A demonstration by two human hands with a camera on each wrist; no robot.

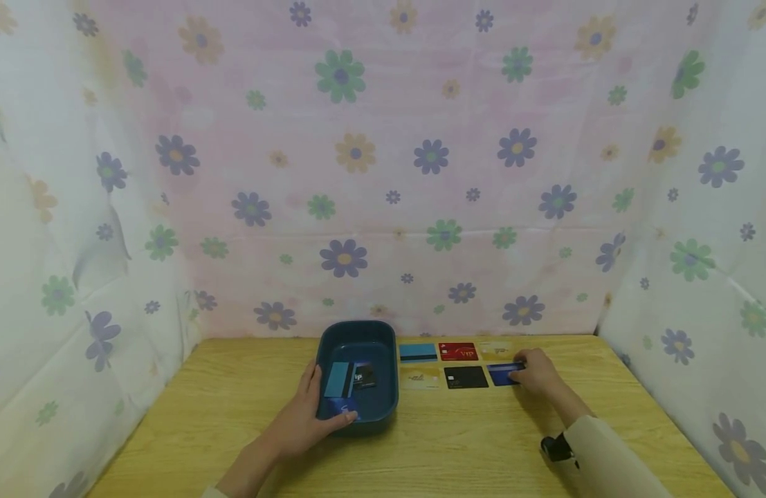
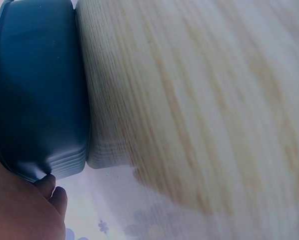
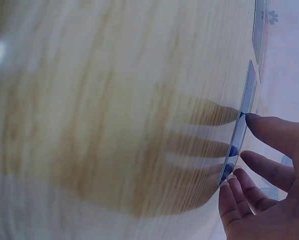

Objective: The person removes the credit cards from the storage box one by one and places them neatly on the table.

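Observation:
My left hand (image 1: 302, 415) grips a dark teal plastic bin (image 1: 389, 387), thumb over its near rim and fingers along the left outer side. In the left wrist view the bin's outer side (image 2: 39, 90) fills the left edge. Inside lie a light blue card (image 1: 337, 379), a black card (image 1: 365, 377) and a dark blue card (image 1: 343, 407), partly overlapping. At the right end of the near row of cards, my right hand (image 1: 540, 377) holds a blue striped card (image 1: 499, 374) by its right end, thumb and fingertips against it. That card lies on or just above the table; which one, I cannot tell.
Left of the blue card lie a black VIP card (image 1: 466, 377) and a gold card (image 1: 420, 377). Behind them are a light blue card (image 1: 418, 353), a red VIP card (image 1: 459, 351) and another gold card (image 1: 493, 350). Flowered cloth (image 1: 383, 207) encloses the wooden table (image 1: 457, 449).

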